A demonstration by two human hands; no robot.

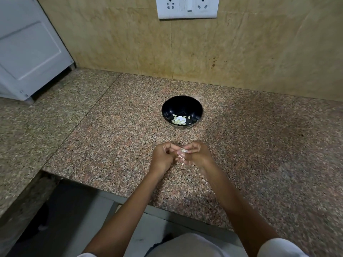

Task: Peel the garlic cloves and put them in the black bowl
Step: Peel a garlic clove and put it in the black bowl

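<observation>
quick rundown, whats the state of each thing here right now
black bowl: upright on the counter, several peeled cloves inside
peeled cloves: lying loose on the bowl's bottom
garlic clove: pinched between both hands, papery skin partly loose
left hand: closed in a fingertip grip on the clove
right hand: closed on the same clove, above the counter
granite counter: bare around the bowl
wall socket plate: nothing plugged in

Speckled granite desk point(104, 115) fills most of the frame, jointed left of centre. Beige tiled wall point(241, 52) behind, stained at right. White socket plate point(187, 7) at top centre. White panelled cabinet point(27, 49) upper left. Lighting dim.
</observation>
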